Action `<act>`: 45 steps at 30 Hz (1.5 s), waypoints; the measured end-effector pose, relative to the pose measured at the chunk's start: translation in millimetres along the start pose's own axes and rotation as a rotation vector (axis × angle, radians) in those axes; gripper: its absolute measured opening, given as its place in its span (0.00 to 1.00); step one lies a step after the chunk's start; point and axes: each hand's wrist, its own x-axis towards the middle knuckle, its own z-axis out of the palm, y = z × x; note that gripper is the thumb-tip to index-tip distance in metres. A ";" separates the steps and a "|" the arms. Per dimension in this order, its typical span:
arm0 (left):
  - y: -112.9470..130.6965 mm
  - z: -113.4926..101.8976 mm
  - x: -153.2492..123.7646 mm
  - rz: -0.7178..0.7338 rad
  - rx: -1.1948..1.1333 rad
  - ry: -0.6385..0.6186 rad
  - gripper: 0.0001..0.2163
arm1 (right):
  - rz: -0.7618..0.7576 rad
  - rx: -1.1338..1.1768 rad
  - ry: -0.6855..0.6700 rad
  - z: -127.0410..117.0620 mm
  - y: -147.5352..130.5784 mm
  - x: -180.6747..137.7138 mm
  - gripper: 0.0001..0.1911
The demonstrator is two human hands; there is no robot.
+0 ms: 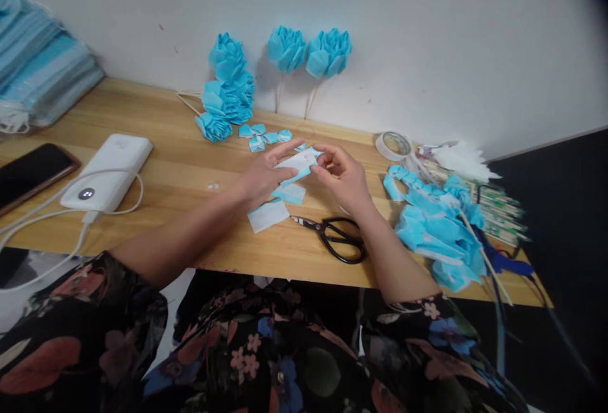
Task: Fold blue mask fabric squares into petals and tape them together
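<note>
Fingers (285, 149) of my left hand (263, 177) pinch one end of a pale blue paper strip (298, 162); my right hand (342, 177) pinches the other end, just above the table (190, 166). From the strip, a power bank (108, 171) lies at nine o'clock, scissors (335, 235) at five, a tape roll (393, 144) at three.

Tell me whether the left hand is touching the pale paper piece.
Touching: the head view shows the left hand pinching one end of the paper piece, the right hand the other.
</note>
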 end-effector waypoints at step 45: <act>0.6 -2.3 -1.3 0.115 0.379 0.016 0.14 | 0.255 0.204 -0.064 0.6 -7.3 -2.3 0.16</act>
